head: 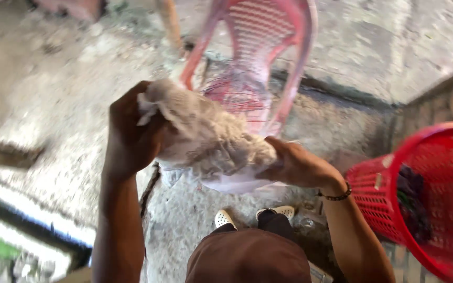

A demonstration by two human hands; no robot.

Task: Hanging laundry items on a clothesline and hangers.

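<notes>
A wet, bunched-up white cloth [211, 139] is stretched between both hands at chest height. My left hand [129, 131] grips its upper left end, with a knot of fabric poking out past the fingers. My right hand [297, 165] holds the lower right end; a dark beaded bracelet circles that wrist. The cloth looks twisted between the two grips. Below it I see my dark trousers and two white shoes [252, 216] on the concrete ground.
A pink plastic chair [268, 47] stands just beyond the cloth. A red mesh laundry basket [431, 194] with dark clothes in it sits at the right. Rough grey concrete floor [53, 105] lies all around, with a wall edge at the far right.
</notes>
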